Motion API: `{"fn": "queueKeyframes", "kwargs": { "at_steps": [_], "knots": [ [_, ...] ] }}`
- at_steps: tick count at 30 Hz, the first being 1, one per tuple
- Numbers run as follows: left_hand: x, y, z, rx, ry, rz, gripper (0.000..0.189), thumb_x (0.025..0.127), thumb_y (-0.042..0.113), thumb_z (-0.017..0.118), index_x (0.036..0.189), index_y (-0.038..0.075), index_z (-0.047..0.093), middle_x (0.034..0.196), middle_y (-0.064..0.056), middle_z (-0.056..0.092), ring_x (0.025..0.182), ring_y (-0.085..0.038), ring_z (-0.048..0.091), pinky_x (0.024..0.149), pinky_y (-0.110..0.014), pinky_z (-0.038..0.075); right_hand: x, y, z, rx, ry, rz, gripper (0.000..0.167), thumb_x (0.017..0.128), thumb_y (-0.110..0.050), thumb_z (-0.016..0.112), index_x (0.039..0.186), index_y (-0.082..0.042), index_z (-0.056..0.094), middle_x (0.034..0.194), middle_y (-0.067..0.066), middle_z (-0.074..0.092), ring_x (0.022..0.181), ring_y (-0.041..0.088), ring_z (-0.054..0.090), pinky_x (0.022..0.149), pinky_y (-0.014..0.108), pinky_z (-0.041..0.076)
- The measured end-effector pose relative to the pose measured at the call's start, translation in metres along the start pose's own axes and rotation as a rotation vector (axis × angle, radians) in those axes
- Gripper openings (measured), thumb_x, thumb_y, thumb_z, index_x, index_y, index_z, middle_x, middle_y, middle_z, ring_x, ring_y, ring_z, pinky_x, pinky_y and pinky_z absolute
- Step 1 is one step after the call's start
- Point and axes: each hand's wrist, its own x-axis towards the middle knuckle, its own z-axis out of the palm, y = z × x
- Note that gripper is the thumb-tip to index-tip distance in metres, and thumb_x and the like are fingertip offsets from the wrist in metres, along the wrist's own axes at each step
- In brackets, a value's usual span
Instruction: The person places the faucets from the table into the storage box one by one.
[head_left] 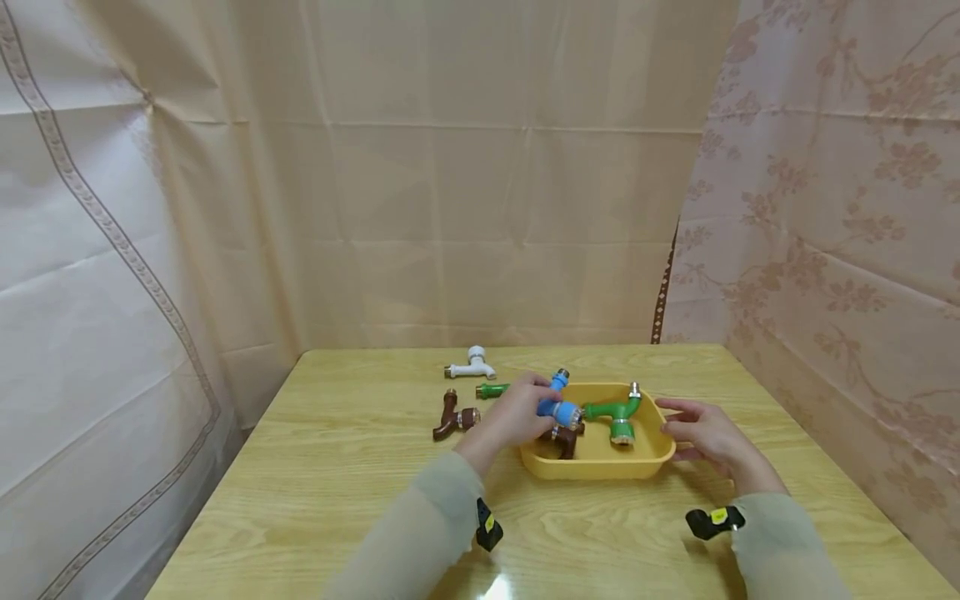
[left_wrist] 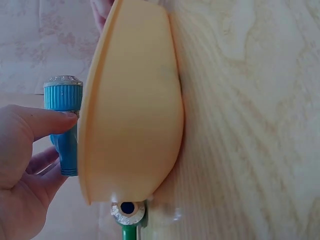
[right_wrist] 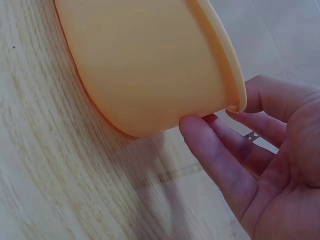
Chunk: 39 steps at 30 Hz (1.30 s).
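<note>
My left hand (head_left: 513, 414) holds a blue plastic tap (head_left: 558, 411) over the left end of a yellow tub (head_left: 600, 469). In the left wrist view the thumb lies across the blue tap (left_wrist: 63, 97) below its ribbed cap, close to the tub's rim. A green tap (head_left: 622, 429) and a brown tap (head_left: 566, 444) lie inside the tub, the brown one partly covered by the hand and blue tap. At the tub's right end is my right hand (head_left: 708, 433). Its thumb touches the outer wall and its fingers rest by the rim (right_wrist: 239, 95).
Left of the tub, a brown tap (head_left: 450, 419) and a white tap (head_left: 472, 367) lie on the wooden table (head_left: 337, 467). Another green tap (head_left: 491, 390) sits behind the left hand, partly hidden. Curtains (head_left: 510, 183) hang behind and at both sides.
</note>
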Motion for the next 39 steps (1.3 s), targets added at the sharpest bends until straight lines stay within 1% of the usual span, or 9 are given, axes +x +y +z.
{"fn": "queueKeyframes", "kwargs": {
  "at_steps": [6,13,15,18,21,25,29,33,39],
  "knots": [
    [-0.0015,0.004,0.0073,0.022,-0.006,0.004,0.03,0.094,0.015,0.075,0.123,0.019,0.074,0.141,-0.007,0.052,0.123,-0.024,0.056,0.093,-0.03,0.053,-0.0011,0.0006,0.0006,-0.007,-0.001,-0.007,0.065,0.099,-0.007,0.062,0.156,0.003,0.033,0.14,0.036,0.045,0.102,0.033,0.068,0.078,0.047,0.06],
    [-0.0011,0.0044,0.0107,0.003,-0.009,-0.002,0.032,0.094,0.017,0.076,0.126,0.02,0.073,0.143,-0.005,0.051,0.123,-0.023,0.056,0.091,-0.028,0.053,-0.0021,-0.0018,0.0014,-0.007,0.002,-0.007,0.065,0.099,-0.006,0.062,0.156,0.003,0.033,0.14,0.036,0.045,0.103,0.034,0.067,0.079,0.047,0.06],
    [-0.0015,0.0041,0.0108,-0.001,-0.017,0.008,0.037,0.095,0.019,0.075,0.132,0.02,0.07,0.144,-0.004,0.051,0.123,-0.023,0.056,0.092,-0.028,0.053,-0.0021,-0.0014,0.0013,-0.01,0.001,-0.01,0.065,0.099,-0.006,0.062,0.156,0.004,0.033,0.14,0.036,0.045,0.103,0.034,0.067,0.079,0.047,0.06],
    [-0.0032,0.0035,0.0107,-0.015,-0.025,0.027,0.048,0.097,0.021,0.073,0.143,0.022,0.061,0.146,-0.004,0.05,0.122,-0.023,0.057,0.092,-0.03,0.053,-0.0021,-0.0001,0.0014,-0.003,-0.001,-0.016,0.065,0.099,-0.006,0.062,0.155,0.005,0.033,0.141,0.037,0.044,0.104,0.034,0.067,0.078,0.047,0.06],
    [-0.0051,0.0036,0.0097,-0.023,-0.016,0.036,0.054,0.098,0.023,0.072,0.149,0.023,0.054,0.146,-0.004,0.05,0.12,-0.022,0.058,0.091,-0.033,0.053,-0.0019,0.001,0.0016,0.007,0.0,-0.018,0.064,0.098,-0.005,0.062,0.155,0.005,0.033,0.142,0.037,0.043,0.104,0.034,0.067,0.078,0.047,0.061],
    [-0.0061,0.0051,0.0071,-0.039,-0.001,0.023,0.056,0.098,0.025,0.071,0.15,0.025,0.052,0.145,-0.003,0.05,0.12,-0.023,0.058,0.09,-0.033,0.053,-0.0019,0.0015,0.0014,0.006,0.001,-0.019,0.065,0.099,-0.005,0.062,0.155,0.005,0.033,0.143,0.037,0.041,0.105,0.034,0.067,0.078,0.047,0.06],
    [-0.0069,0.0062,0.0057,-0.053,-0.008,0.001,0.058,0.098,0.027,0.071,0.152,0.029,0.05,0.144,-0.001,0.049,0.12,-0.023,0.058,0.086,-0.031,0.054,-0.0016,0.0017,0.0009,-0.004,0.003,-0.01,0.065,0.099,-0.006,0.062,0.155,0.004,0.033,0.145,0.037,0.04,0.106,0.035,0.067,0.079,0.048,0.06],
    [-0.0073,0.0061,0.0056,-0.053,-0.006,-0.002,0.058,0.098,0.028,0.071,0.152,0.029,0.049,0.144,0.0,0.049,0.12,-0.023,0.057,0.084,-0.029,0.054,-0.0003,0.0025,0.0,-0.011,0.006,-0.001,0.064,0.099,-0.007,0.062,0.156,0.004,0.033,0.145,0.037,0.04,0.107,0.035,0.066,0.079,0.048,0.06],
    [-0.0085,0.0082,0.0044,-0.022,0.006,0.004,0.057,0.098,0.029,0.071,0.151,0.03,0.051,0.145,0.002,0.049,0.122,-0.019,0.056,0.091,-0.032,0.053,-0.0013,0.0014,0.0007,-0.014,0.007,-0.004,0.064,0.099,-0.007,0.062,0.155,0.004,0.034,0.144,0.037,0.04,0.106,0.034,0.066,0.079,0.048,0.06]
  ]
}}
